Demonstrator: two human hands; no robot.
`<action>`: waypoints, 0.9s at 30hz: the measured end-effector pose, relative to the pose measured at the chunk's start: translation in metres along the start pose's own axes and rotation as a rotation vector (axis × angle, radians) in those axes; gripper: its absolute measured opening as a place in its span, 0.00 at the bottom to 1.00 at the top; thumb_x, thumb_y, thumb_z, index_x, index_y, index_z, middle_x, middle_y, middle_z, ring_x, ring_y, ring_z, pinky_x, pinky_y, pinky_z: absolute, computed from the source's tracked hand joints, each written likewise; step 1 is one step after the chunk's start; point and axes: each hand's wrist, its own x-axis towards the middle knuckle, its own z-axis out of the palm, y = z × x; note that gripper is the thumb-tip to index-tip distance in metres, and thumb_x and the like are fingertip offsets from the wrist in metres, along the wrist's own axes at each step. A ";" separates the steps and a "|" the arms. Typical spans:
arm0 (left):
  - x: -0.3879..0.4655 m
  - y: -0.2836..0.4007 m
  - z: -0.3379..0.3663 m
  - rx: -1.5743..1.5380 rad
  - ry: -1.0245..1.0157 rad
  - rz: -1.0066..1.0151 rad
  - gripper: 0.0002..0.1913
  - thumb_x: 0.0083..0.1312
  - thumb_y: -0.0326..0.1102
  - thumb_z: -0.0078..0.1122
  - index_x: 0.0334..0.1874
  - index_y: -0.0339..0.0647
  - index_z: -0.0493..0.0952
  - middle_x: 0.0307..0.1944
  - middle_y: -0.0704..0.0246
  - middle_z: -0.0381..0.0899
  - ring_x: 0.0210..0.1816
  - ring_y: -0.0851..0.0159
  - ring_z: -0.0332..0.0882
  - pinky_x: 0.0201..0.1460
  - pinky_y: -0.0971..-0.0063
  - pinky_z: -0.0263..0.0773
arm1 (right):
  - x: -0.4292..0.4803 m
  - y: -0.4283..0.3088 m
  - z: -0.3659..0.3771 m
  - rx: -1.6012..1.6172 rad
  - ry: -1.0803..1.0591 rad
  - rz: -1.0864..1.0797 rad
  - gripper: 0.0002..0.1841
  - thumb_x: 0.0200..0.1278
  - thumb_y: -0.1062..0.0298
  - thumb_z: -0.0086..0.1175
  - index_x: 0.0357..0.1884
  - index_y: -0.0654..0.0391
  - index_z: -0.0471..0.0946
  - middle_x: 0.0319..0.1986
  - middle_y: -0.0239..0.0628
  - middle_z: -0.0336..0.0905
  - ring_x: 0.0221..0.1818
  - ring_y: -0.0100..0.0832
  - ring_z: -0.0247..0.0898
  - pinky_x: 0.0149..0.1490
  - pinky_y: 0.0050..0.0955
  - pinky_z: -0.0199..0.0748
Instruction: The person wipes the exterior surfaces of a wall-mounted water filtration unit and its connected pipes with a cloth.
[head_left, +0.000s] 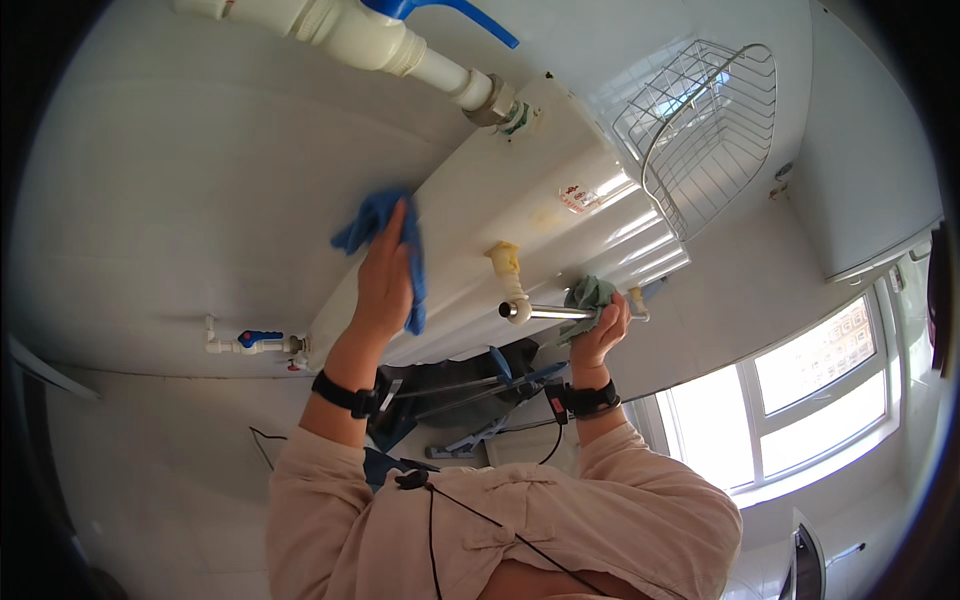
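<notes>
My left hand (386, 277) presses a blue cloth (375, 214) along the left edge of a white wall radiator (457, 217). Part of the cloth hangs below the fingers, and the hand is slightly blurred. On the right, my right hand (604, 330) grips a grey-green cloth (589, 300) at a chrome towel bar (555, 311). This bar stands off the radiator's front on a yellowed plastic bracket (504, 259). Both wrists wear black bands.
A wire basket (712, 142) hangs beside the radiator's upper right. White pipe with a blue-lever valve (375, 37) joins its top; a smaller blue-handled valve (259, 339) sits lower left. Mop-like tools (472, 439) stand beyond my arms. A bright window (780, 390) is at right.
</notes>
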 end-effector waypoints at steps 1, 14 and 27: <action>-0.015 -0.013 -0.003 0.013 0.036 -0.070 0.26 0.67 0.46 0.28 0.62 0.36 0.54 0.54 0.53 0.63 0.54 0.54 0.64 0.56 0.71 0.56 | 0.001 -0.002 -0.001 0.009 0.002 0.000 0.23 0.63 0.53 0.31 0.34 0.64 0.72 0.29 0.42 0.72 0.35 0.41 0.63 0.43 0.36 0.59; -0.030 0.043 0.015 0.094 0.045 -0.033 0.27 0.57 0.32 0.39 0.61 0.35 0.54 0.47 0.45 0.64 0.48 0.47 0.62 0.55 0.65 0.56 | 0.007 -0.015 -0.001 -0.008 0.036 -0.138 0.20 0.63 0.58 0.33 0.30 0.64 0.71 0.23 0.42 0.69 0.29 0.41 0.63 0.40 0.34 0.57; -0.152 -0.102 0.073 0.293 -0.318 -0.103 0.23 0.60 0.35 0.45 0.58 0.35 0.61 0.53 0.52 0.64 0.53 0.48 0.62 0.59 0.58 0.53 | 0.007 -0.001 -0.009 0.021 -0.097 -0.380 0.20 0.62 0.57 0.32 0.35 0.67 0.67 0.27 0.45 0.67 0.29 0.44 0.61 0.40 0.35 0.56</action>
